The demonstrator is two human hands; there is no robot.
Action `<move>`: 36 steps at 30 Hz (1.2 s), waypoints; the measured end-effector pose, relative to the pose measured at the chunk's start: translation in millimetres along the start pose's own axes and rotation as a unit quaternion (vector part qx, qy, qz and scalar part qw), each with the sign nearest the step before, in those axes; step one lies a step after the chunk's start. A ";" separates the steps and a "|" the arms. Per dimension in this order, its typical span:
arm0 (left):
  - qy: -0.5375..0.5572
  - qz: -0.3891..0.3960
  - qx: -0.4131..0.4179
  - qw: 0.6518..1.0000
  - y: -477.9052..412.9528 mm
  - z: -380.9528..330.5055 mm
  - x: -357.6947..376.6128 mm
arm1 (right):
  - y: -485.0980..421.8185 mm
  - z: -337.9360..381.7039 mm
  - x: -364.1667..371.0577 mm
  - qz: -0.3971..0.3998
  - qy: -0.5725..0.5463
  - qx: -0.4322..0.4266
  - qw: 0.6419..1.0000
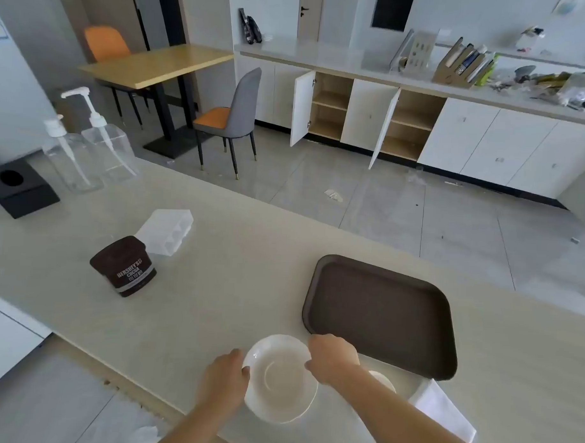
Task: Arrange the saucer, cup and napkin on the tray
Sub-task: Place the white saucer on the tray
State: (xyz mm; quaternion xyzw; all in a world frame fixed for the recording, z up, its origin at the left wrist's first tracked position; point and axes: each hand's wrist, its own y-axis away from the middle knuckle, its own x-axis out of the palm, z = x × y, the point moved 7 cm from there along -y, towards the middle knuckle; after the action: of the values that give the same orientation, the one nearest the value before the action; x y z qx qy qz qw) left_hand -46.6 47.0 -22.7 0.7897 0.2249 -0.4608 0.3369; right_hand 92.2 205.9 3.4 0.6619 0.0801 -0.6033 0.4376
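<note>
Saucer, white round glazed ceramic (280, 378), sitting between both hands, tilted, near counter edge. Left hand (224, 379) gripping its left rim, thumb over top. Right hand (333, 354) pinching right rim, fingers (312, 363) curling narrow onto it. Just behind right wrist, white cup (383, 380) peeking out, mostly hidden. Right of forearm, white folded napkin (443, 410) lying on pale stone counter (232, 285). Beyond right fingers, dark brown rectangular plastic tray (380, 314) sitting bare. Far left of fingers, brown cocoa tub (124, 265) standing.
</note>
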 end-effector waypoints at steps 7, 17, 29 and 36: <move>0.084 -0.014 -0.033 0.996 -3.0 2.5 7.7 | -3.1 -5.9 7.9 0.015 -0.032 0.029 0.999; 0.213 -0.043 -0.062 0.974 -21.6 -16.1 -6.8 | -15.3 -24.9 -25.1 -0.046 -0.085 0.031 0.995; 0.197 -0.032 -0.015 0.980 -76.0 -100.8 -14.7 | -44.4 -101.1 -50.2 -0.104 -0.214 0.098 0.966; 0.178 0.005 0.024 0.984 -99.4 -144.4 -5.9 | -63.1 -139.6 -51.8 -0.113 -0.235 0.137 0.956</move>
State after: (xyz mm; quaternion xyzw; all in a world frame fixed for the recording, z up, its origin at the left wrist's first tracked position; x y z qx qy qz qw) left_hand -32.3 220.4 0.4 0.8680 0.2666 -0.3163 0.2745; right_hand 140.4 360.3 2.5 0.5415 -0.0343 -0.7927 0.2778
